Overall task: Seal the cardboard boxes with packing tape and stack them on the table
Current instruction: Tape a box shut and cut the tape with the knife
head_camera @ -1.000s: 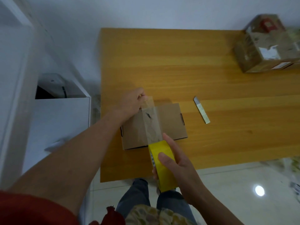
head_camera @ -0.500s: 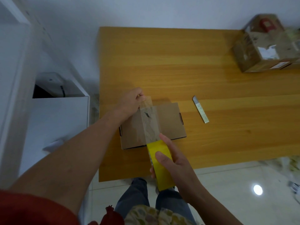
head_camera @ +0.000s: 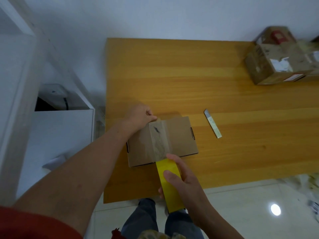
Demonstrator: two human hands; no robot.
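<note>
Head view shows the flat cardboard box (head_camera: 179, 135) at 7 o'clock on the table (head_camera: 172, 75), with a clear tape strip (head_camera: 159, 140) running across its lid. The left hand (head_camera: 139, 116) pinches the strip's end with curled fingers at the box's 11 o'clock corner, and the right hand (head_camera: 183, 180) grips the yellow tape roll (head_camera: 170, 185) at 6 o'clock, thumb on top. A metal blade (head_camera: 212, 123) lies at the box's 3 o'clock, apart from it, and taped boxes (head_camera: 276, 66) sit at the table's 2 o'clock.
</note>
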